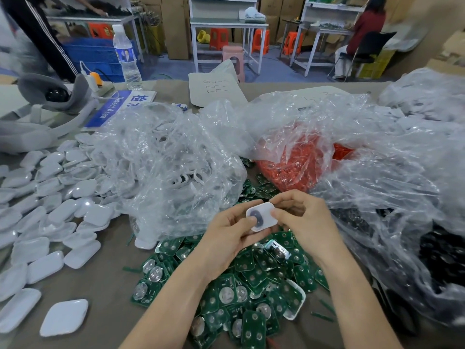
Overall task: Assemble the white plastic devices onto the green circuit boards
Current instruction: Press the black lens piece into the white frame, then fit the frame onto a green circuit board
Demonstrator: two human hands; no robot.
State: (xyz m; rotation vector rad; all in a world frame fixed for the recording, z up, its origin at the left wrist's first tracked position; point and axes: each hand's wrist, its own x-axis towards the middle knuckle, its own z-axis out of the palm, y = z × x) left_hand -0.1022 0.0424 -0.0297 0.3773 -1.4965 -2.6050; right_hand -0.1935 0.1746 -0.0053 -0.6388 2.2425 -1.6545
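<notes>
Both my hands hold one white plastic device (pixel 264 214) above the table, a dark oval pad showing on its face. My left hand (pixel 230 233) grips its left side with the thumb on the dark pad. My right hand (pixel 299 215) pinches its right edge. Beneath my hands lies a heap of green circuit boards (pixel 254 285), several with round silver battery holders. A white shell (pixel 295 302) with a board in it lies in the heap at the right. Many white plastic covers (pixel 47 222) spread over the left of the table.
Crumpled clear plastic bags surround the hands: one with white parts (pixel 171 167), one with orange parts (pixel 297 162), one with black parts (pixel 427 248). A grey headset (pixel 47 104), a blue sign (pixel 113 107) and a water bottle (pixel 125 56) stand far left. A seated person (pixel 362 34) works behind.
</notes>
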